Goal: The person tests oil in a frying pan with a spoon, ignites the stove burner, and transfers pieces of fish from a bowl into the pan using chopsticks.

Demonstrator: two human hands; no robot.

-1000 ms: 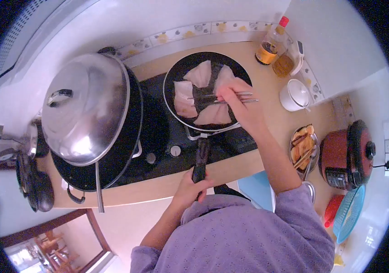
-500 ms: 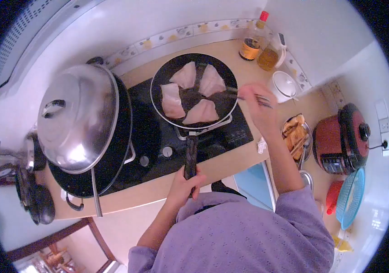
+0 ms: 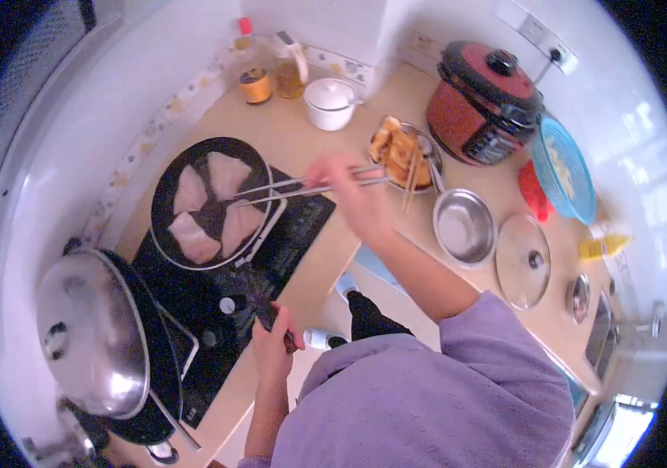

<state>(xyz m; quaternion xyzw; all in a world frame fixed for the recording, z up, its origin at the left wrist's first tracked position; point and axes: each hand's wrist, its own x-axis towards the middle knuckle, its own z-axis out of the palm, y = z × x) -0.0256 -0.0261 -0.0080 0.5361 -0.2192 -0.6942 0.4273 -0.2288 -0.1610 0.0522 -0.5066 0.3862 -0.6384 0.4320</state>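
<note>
A black frying pan [image 3: 163,204] sits on the stove, with several pale fillets, such as this white fillet [image 3: 230,175], spread around its inside. My left hand [image 3: 275,345] is wrapped round the pan's dark handle [image 3: 261,308]. Over the counter to the right of the pan, my right hand [image 3: 343,186] is closed on a pair of metal chopsticks [image 3: 290,189]. Their tips are slightly apart and reach over the pan's right side, close to a fillet; whether they touch it I cannot tell. The right hand is somewhat blurred.
A lidded wok [image 3: 95,335] stands on the near left of the black stove [image 3: 302,222]. A plate of browned food [image 3: 402,152], a metal bowl [image 3: 464,228], a glass lid [image 3: 523,261], a red cooker [image 3: 481,105], a blue basket [image 3: 567,171] and a white pot [image 3: 330,104] line the counter.
The view has turned to the right, so the pan appears farther left and more counter shows. The chopsticks now show plainly, pointing over the pan. My left hand still grips the handle.
</note>
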